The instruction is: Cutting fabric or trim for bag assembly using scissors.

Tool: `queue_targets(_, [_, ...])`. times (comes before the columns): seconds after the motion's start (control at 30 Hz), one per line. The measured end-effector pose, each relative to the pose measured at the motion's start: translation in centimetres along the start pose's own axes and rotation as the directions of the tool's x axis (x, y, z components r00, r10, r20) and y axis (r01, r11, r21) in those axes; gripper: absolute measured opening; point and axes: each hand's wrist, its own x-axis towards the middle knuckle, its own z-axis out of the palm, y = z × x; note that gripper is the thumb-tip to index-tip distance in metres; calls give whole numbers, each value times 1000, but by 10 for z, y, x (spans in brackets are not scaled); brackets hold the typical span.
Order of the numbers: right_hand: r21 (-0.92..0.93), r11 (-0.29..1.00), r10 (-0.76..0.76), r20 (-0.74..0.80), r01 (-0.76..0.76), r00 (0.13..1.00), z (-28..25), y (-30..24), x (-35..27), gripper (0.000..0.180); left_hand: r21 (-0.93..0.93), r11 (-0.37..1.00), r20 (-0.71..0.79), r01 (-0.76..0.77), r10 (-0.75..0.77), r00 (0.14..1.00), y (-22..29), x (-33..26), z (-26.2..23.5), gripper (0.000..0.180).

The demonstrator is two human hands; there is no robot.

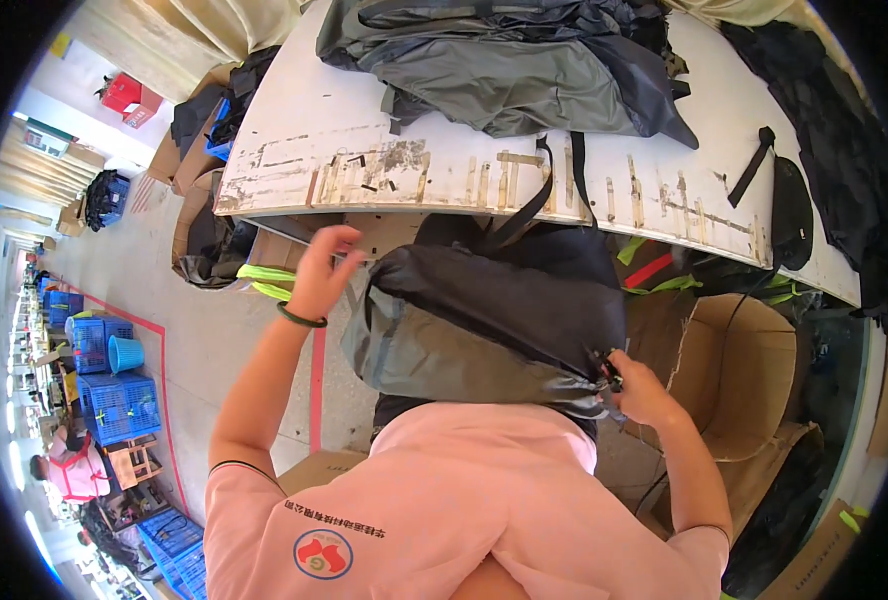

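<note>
A black and grey-green fabric bag point(464, 345) lies across my lap, its dark side folded over the lighter one. My right hand point(644, 392) is closed on the bag's gathered right end, where the cloth bunches into creases. Something small and dark shows at those fingers, too small to name. Off the bag's left end, my left hand point(326, 268) is raised with its fingers apart and holds nothing. A dark green band point(302, 316) circles that wrist. Black straps point(579, 180) hang over the table edge just beyond the bag.
The worn white table point(444, 180) carries a pile of grey-green and black fabric point(514, 80). A black pouch point(790, 215) with a strap lies at its right. An open cardboard box point(739, 370) stands at my right; blue crates point(119, 408) line the left. Dark cloth hangs far right.
</note>
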Motion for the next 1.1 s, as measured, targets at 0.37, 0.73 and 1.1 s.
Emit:
queue_targets(0.37, [56,998,-41,-12,41,999,-22,9,7,40,-71,964,580,-256,249,776,-1,-5,18,26])
queue_targets(0.73, [-188,980,34,-124,-57,992,-56,-34,13,45,-430,790,699,437,-15,715,34,-15,24,23])
queue_targets(1.1, [-485,728,-535,41,485,844,-3,-128,62,59,-565,649,671,509,4,741,56,-30,23,30])
